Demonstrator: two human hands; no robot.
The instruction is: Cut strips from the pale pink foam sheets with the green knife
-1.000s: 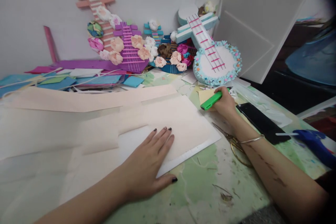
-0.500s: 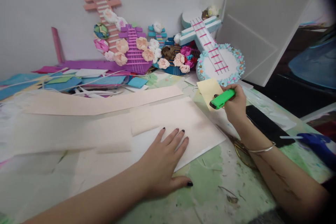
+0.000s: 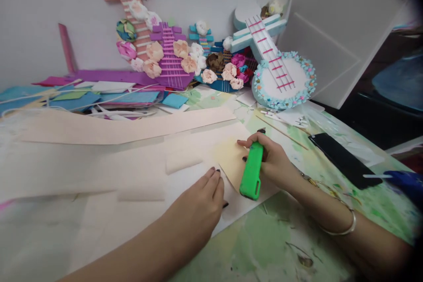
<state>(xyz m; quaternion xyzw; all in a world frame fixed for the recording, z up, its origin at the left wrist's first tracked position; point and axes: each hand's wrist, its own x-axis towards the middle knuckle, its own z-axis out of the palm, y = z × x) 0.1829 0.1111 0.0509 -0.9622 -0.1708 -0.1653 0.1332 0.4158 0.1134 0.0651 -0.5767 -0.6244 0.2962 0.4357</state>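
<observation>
My right hand [image 3: 272, 158] grips a green utility knife [image 3: 251, 172], its blade end pointing away from me and a loop at its near end. Under those fingers is a small pale yellow sheet of paper [image 3: 228, 154]; whether they still pinch it, I cannot tell. The yellow sheet rests over a larger white sheet [image 3: 194, 183] with cream paper on it. My left hand [image 3: 201, 202] lies flat on the white sheet, fingers stretched out close together, just left of the yellow paper. It holds nothing I can see.
A long cream strip [image 3: 132, 128] lies behind the sheets. Along the wall stand several decorated toy string instruments [image 3: 280, 79] with paper flowers. Coloured sheets [image 3: 119, 97] are piled at left. To the right are a thin stick [image 3: 280, 131], a black phone-like slab [image 3: 343, 158] and a blue tool [image 3: 403, 187].
My right hand has brought the yellow sheet and utility knife left and nearer, down onto the white sheet. The knife has turned upright in view. My left hand's spread fingers have drawn together.
</observation>
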